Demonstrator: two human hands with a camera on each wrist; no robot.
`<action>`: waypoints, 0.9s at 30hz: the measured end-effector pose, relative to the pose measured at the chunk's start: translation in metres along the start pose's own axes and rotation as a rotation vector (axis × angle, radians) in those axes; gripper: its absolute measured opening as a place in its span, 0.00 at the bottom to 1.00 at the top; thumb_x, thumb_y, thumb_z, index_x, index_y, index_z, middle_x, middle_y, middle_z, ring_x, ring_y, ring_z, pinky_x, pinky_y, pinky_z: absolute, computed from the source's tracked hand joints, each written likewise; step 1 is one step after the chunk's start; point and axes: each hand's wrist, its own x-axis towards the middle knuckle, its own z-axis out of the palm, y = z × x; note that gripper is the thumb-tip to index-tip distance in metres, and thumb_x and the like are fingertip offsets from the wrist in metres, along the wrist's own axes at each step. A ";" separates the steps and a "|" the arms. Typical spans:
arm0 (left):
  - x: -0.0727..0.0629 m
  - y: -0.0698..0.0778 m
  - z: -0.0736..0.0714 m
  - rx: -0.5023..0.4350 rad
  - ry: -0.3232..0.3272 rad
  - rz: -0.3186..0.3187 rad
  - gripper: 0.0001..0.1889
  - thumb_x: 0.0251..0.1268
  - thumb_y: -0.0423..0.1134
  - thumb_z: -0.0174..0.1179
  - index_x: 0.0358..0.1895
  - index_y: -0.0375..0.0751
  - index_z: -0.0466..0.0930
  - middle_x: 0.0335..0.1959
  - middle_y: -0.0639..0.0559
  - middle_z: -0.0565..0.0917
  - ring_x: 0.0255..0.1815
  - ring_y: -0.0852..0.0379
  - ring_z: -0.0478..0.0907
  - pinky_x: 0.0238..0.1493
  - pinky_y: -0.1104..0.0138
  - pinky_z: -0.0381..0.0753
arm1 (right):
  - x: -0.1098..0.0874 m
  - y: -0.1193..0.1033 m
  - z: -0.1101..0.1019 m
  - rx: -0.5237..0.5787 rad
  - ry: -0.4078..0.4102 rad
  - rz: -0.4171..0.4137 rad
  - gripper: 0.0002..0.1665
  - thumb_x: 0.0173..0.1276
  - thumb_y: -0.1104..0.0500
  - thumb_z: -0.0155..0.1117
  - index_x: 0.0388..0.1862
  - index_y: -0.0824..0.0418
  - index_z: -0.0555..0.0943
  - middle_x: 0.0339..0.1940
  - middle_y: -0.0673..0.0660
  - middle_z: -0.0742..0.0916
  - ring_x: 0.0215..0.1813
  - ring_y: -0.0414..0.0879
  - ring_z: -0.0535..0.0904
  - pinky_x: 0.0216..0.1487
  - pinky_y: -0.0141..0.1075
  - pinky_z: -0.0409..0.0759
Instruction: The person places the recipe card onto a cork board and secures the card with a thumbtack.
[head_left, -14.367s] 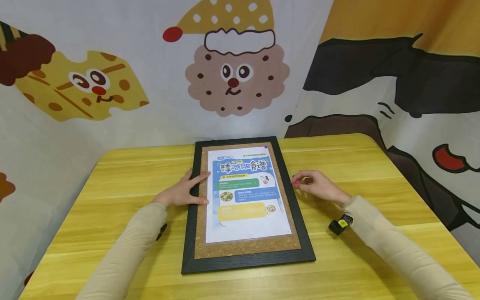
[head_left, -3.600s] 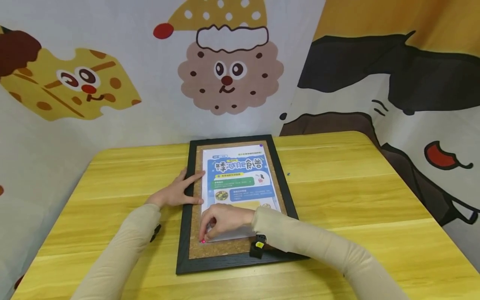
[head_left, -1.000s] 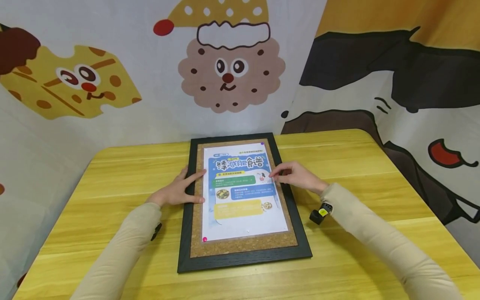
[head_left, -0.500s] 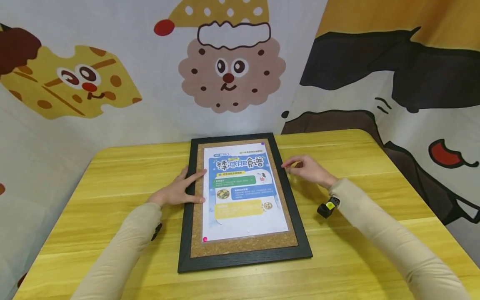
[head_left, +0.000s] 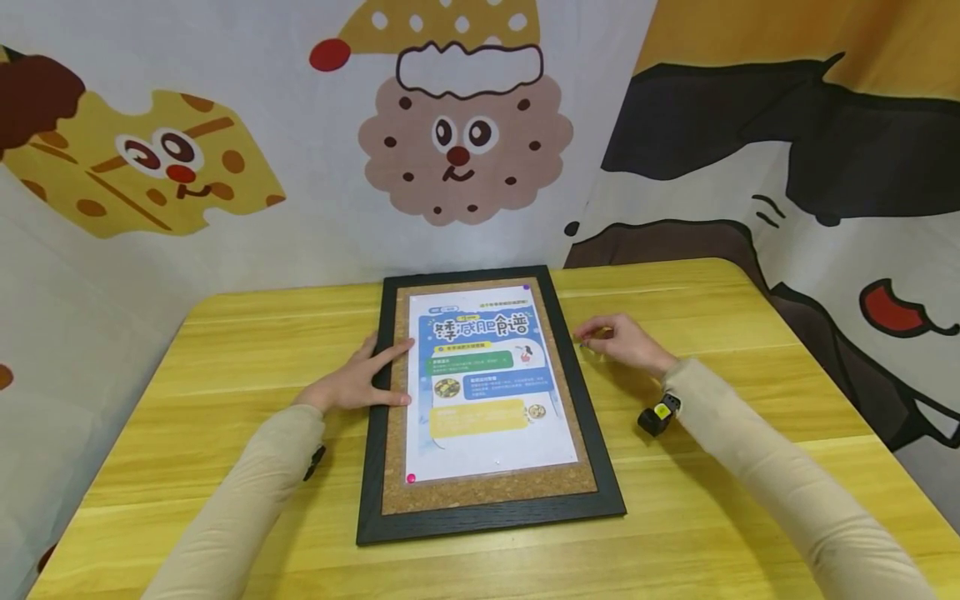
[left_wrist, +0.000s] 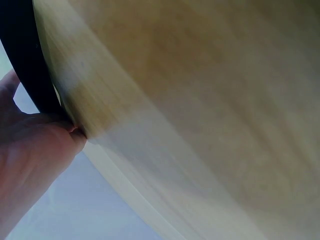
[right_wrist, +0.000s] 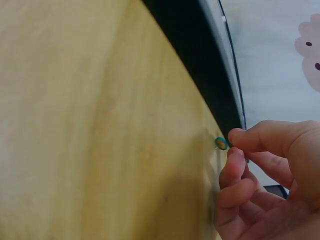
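Observation:
A black-framed cork board (head_left: 487,494) lies on the table with a printed poster (head_left: 517,442) on it. A purple thumbtack (head_left: 526,287) sits at the poster's top right corner. At its lower left corner is a pink thumbtack (head_left: 411,478). My left hand (head_left: 352,382) rests across the frame's left side, thumb and a finger spread to the poster's edge. Just right of the frame, my right hand (head_left: 618,342) has its thumb and bent fingers close together. At those fingertips is a teal thumbtack (right_wrist: 220,143); whether they grip it is unclear.
The yellow wooden table (head_left: 720,333) extends to both sides of the board. Behind it hangs a white curtain (head_left: 315,250) with cartoon food prints. A black device with a yellow mark (head_left: 658,414) is strapped to the right wrist.
The pink thumbtack, earlier in my right hand, now sits at the poster's lower left corner. My right hand has moved right, off the poster to the table. The left hand stays put.

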 end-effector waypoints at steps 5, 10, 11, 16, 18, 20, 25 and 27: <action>0.000 -0.001 0.000 -0.003 -0.001 0.008 0.52 0.55 0.62 0.66 0.78 0.51 0.46 0.73 0.24 0.29 0.71 0.22 0.33 0.60 0.29 0.47 | 0.000 0.005 0.003 -0.035 0.025 -0.013 0.12 0.69 0.68 0.59 0.49 0.68 0.83 0.45 0.62 0.84 0.44 0.52 0.77 0.41 0.37 0.77; 0.001 -0.002 0.000 -0.001 0.000 0.010 0.52 0.55 0.62 0.66 0.78 0.51 0.46 0.73 0.24 0.29 0.71 0.22 0.33 0.60 0.28 0.47 | -0.001 0.004 0.005 -0.038 0.042 -0.017 0.10 0.69 0.67 0.60 0.47 0.68 0.82 0.44 0.61 0.84 0.43 0.51 0.76 0.42 0.37 0.76; 0.001 -0.002 0.000 0.000 0.000 0.012 0.53 0.55 0.62 0.66 0.78 0.51 0.45 0.73 0.24 0.29 0.71 0.22 0.33 0.60 0.28 0.47 | -0.001 0.004 0.006 -0.037 0.042 -0.020 0.10 0.68 0.67 0.60 0.47 0.69 0.82 0.43 0.62 0.84 0.43 0.51 0.76 0.43 0.38 0.75; 0.001 -0.002 0.000 0.006 0.000 0.004 0.52 0.55 0.61 0.66 0.78 0.52 0.45 0.73 0.25 0.29 0.71 0.22 0.33 0.60 0.29 0.47 | 0.000 0.003 0.006 -0.021 0.030 -0.023 0.09 0.67 0.70 0.60 0.45 0.70 0.81 0.41 0.61 0.83 0.42 0.51 0.75 0.44 0.39 0.73; 0.001 -0.001 0.000 0.003 -0.001 -0.008 0.52 0.55 0.61 0.67 0.78 0.53 0.46 0.73 0.25 0.29 0.71 0.23 0.34 0.60 0.29 0.47 | 0.000 0.002 0.006 -0.012 0.021 -0.017 0.09 0.66 0.70 0.61 0.44 0.70 0.81 0.40 0.61 0.83 0.42 0.51 0.74 0.43 0.39 0.73; 0.001 -0.001 0.001 -0.002 -0.001 -0.019 0.52 0.55 0.61 0.67 0.78 0.54 0.46 0.73 0.26 0.29 0.71 0.23 0.34 0.60 0.29 0.47 | 0.000 0.002 0.006 -0.007 0.014 -0.013 0.08 0.65 0.70 0.61 0.44 0.70 0.81 0.39 0.60 0.83 0.41 0.50 0.75 0.44 0.39 0.73; 0.001 0.000 0.001 -0.001 -0.001 -0.016 0.51 0.56 0.61 0.67 0.78 0.54 0.46 0.74 0.26 0.29 0.71 0.23 0.34 0.60 0.28 0.47 | 0.000 0.003 0.005 -0.015 0.003 -0.012 0.08 0.65 0.71 0.61 0.42 0.70 0.81 0.38 0.60 0.83 0.40 0.50 0.75 0.43 0.40 0.73; 0.000 0.000 0.001 0.002 -0.001 -0.008 0.51 0.56 0.60 0.66 0.78 0.54 0.46 0.73 0.26 0.29 0.71 0.23 0.34 0.60 0.28 0.47 | 0.000 0.002 0.005 -0.017 0.000 -0.009 0.08 0.65 0.71 0.60 0.42 0.69 0.82 0.38 0.60 0.83 0.40 0.50 0.75 0.43 0.40 0.74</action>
